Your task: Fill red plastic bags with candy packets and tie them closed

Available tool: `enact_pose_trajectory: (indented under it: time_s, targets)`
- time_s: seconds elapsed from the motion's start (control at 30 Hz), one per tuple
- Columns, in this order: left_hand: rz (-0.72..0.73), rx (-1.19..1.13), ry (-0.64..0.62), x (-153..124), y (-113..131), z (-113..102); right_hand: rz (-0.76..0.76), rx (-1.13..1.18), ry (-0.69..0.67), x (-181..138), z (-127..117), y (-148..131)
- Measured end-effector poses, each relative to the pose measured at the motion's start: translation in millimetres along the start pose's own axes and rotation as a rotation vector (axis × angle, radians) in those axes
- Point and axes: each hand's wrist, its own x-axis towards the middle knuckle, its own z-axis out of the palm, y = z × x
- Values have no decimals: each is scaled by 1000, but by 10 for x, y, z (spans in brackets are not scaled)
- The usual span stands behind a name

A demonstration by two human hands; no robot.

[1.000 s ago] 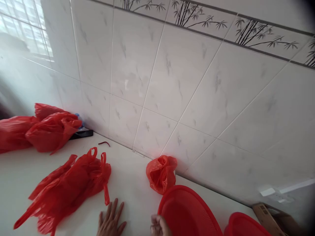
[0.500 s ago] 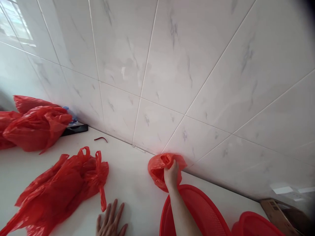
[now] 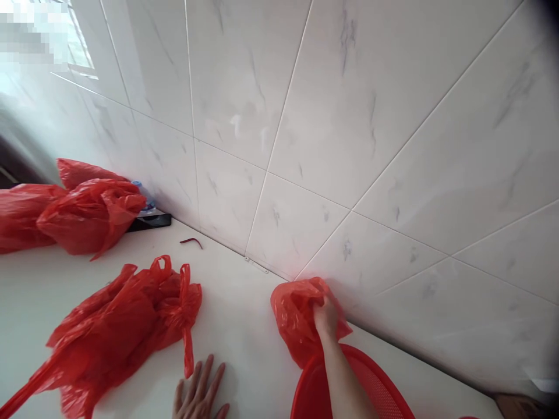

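Near the back edge of the surface point(image 3: 244, 331), the right hand point(image 3: 326, 317) grasps a red bag point(image 3: 292, 314), no knot showing yet, the left hand point(image 3: 198, 398) lying fingers-spread, empty.

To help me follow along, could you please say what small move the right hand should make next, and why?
I would probably have the right hand lift the red bag it touches: the rim of the red basket crosses in front of the bag's lower end, so upward looks freest.
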Motion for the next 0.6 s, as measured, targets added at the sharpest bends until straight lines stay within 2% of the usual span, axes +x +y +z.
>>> enact_pose_trajectory:
  time_s: [0.13,0.3,0.47,0.6]
  targets:
    - [4,24,21,-9,4,9,56,17,37,69,-182,-69]
    - [9,50,51,-29,21,27,9,152,104,-5,-414,-201]
    - [13,84,55,-39,30,32,81,304,386,-54,-702,-261]
    - [12,91,87,-51,50,23,94,460,495,-173,-934,-371]
